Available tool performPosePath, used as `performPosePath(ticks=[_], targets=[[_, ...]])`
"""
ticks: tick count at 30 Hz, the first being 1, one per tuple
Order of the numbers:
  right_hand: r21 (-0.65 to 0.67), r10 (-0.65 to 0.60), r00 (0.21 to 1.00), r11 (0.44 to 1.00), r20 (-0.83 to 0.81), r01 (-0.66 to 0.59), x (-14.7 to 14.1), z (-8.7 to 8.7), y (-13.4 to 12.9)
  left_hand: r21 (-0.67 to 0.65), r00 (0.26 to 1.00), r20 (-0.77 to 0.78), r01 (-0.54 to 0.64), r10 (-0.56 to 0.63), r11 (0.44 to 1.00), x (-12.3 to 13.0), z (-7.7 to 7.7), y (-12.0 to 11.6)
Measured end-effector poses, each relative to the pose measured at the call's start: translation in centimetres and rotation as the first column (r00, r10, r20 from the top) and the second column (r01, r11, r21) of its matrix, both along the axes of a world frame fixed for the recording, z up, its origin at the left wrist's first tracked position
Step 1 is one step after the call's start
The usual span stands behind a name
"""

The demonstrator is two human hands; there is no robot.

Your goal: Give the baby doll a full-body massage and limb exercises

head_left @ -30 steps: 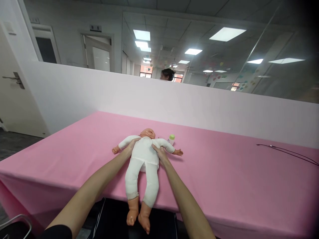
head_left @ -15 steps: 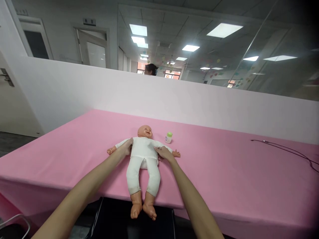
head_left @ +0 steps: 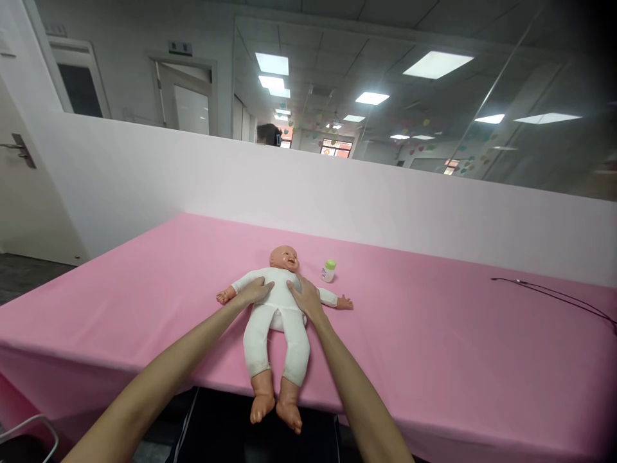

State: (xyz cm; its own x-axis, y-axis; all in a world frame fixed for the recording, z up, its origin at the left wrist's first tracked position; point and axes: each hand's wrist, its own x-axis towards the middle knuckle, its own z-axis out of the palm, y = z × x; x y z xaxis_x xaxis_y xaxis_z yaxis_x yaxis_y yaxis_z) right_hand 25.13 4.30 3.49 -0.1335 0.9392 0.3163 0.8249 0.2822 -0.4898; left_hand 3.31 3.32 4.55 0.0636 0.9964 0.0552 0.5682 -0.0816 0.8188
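A baby doll (head_left: 277, 315) in a white body suit lies on its back on the pink-covered table (head_left: 414, 341). Its head is at the far end, its arms are spread, and its bare feet hang past the near edge. My left hand (head_left: 258, 290) rests on the left side of the doll's chest, thumb apart and pointing inward. On the chest's other side lies my right hand (head_left: 304, 297), its fingers stretched upward and its thumb apart. A gap of white cloth shows between the two thumbs. Just beyond the doll's right-hand arm stands a small bottle (head_left: 328, 272) with a green cap.
Thin black cables (head_left: 554, 294) lie at the table's right side. A low white wall (head_left: 337, 193) runs behind the table, with glass above it. Beyond the glass, part of a person's head (head_left: 270, 135) shows. At the left is a door (head_left: 29, 186).
Both hands have moved from the doll's sides onto its chest, closer together. The person behind the glass has shifted left. The whole view has moved slightly.
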Motion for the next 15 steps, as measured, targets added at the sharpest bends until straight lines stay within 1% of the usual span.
performPosePath(ticks=[2,4,6,8,9,10,12,14,15], targets=[[0.000,-0.006,0.999,1.000,0.033,0.006,-0.2,-0.3,0.0,0.019,0.995,-0.096,0.015,-0.013,1.000,0.1,-0.1,0.0],[-0.020,0.006,0.999,1.000,0.052,-0.005,-0.4,-0.5,0.1,0.069,0.981,-0.187,-0.035,0.048,0.997,0.3,-0.1,-0.1],[-0.041,0.023,0.999,0.999,0.048,-0.021,-0.4,-0.7,0.0,0.206,0.932,-0.338,-0.061,0.130,0.977,0.5,-0.1,-0.2],[-0.033,0.027,0.998,0.999,0.051,-0.025,0.1,-0.9,0.0,0.375,0.860,-0.477,0.013,0.181,0.927,0.2,-0.6,-0.2],[-0.021,0.017,0.997,1.000,0.069,-0.016,0.6,-1.0,-0.1,0.427,0.830,-0.524,0.062,0.191,0.902,-0.2,-1.1,-0.1],[-0.007,-0.002,0.995,1.000,0.102,0.002,1.2,-1.2,-0.1,0.450,0.810,-0.553,0.096,0.193,0.888,-0.8,-1.7,0.1],[0.034,-0.066,0.977,0.998,0.203,0.060,2.7,-1.6,-0.3,0.445,0.767,-0.608,0.115,0.206,0.888,-2.6,-3.0,0.4],[0.095,-0.126,0.942,0.990,0.312,0.101,4.5,-2.2,-0.4,0.445,0.725,-0.654,0.136,0.218,0.885,-4.9,-4.3,0.8],[0.131,-0.144,0.923,0.986,0.358,0.103,5.2,-2.4,-0.6,0.458,0.712,-0.669,0.171,0.212,0.872,-6.2,-4.7,1.0]])
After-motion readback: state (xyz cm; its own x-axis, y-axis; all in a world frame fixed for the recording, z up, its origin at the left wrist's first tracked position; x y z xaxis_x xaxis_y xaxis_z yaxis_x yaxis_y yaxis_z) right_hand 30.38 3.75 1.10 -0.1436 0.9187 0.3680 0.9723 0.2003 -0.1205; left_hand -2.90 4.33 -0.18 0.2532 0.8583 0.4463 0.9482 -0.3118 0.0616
